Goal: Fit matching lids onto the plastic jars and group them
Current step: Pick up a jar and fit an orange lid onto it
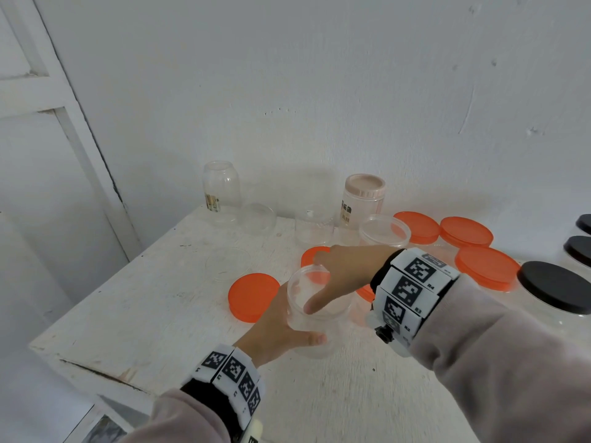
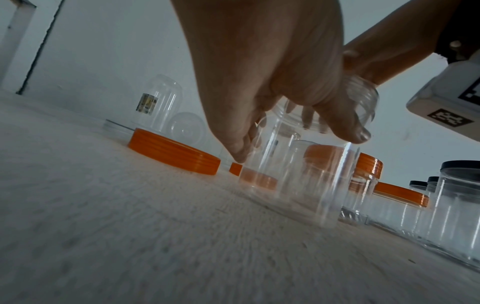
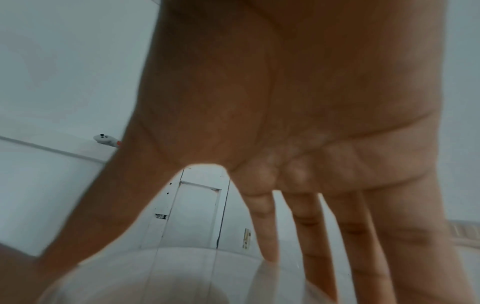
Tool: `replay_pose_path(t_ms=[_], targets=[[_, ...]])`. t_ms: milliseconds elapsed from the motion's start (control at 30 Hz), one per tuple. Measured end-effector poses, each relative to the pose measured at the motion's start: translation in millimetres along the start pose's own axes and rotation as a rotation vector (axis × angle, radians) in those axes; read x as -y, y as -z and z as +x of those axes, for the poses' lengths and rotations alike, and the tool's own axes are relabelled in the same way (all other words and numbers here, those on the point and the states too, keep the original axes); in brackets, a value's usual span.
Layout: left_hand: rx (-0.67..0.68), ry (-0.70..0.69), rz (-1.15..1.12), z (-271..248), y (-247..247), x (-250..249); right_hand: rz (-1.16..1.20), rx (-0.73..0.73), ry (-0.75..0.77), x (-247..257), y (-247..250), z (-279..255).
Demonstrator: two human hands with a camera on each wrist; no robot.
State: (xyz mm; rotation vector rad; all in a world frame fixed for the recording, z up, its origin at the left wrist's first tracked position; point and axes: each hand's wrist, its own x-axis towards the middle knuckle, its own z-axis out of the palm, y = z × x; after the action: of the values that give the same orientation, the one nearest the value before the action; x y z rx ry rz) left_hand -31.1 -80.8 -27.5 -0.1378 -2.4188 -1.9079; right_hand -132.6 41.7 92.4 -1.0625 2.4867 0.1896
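Left hand (image 1: 275,327) grasps the clear jar (image 1: 335,324), which stands toward the front edge of the table (image 1: 144,298). Right hand (image 1: 348,273) pinches what seems a clear lid (image 2: 362,96), tilted over the mouth. Level it, seat the threads squarely, then twist with the jar braced.

The jar (image 1: 299,294) is clear, smooth, glossy plastic. The orange lid (image 1: 253,297) is smooth plastic with a ribbed rim. The table (image 1: 128,314) is white-painted wood, matt and rough, chipped at its front edge; the sleeve (image 1: 511,362) is soft matt cloth.
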Motion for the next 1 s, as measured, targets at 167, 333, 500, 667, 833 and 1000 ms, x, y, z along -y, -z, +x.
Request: replay_pose_path(t_ms=[167,333,500,667,833,1000], targets=[[-0.027,0.018,-0.001,1.5,0.6,7.5,0.041,0.085,0.113,4.5,0.4,-0.5],[-0.008,0.017,0.002,1.3,0.5,6.9,0.046,0.026,0.085,3.9,-5.6,3.1],[-0.018,0.007,-0.008,-0.2,-0.3,3.2,0.061,-0.019,0.056,4.2,-8.8,3.5],[-0.023,0.019,-0.021,-1.1,-0.6,3.7,0.043,-0.093,0.053,4.5,-22.2,3.5],[-0.07,0.078,-0.021,-2.1,-0.7,11.5,0.034,-0.193,0.043,4.8,-37.0,2.9],[-0.097,0.097,-0.009,-1.0,-2.5,12.8,0.046,-0.29,0.017,7.7,-47.7,0.8]])
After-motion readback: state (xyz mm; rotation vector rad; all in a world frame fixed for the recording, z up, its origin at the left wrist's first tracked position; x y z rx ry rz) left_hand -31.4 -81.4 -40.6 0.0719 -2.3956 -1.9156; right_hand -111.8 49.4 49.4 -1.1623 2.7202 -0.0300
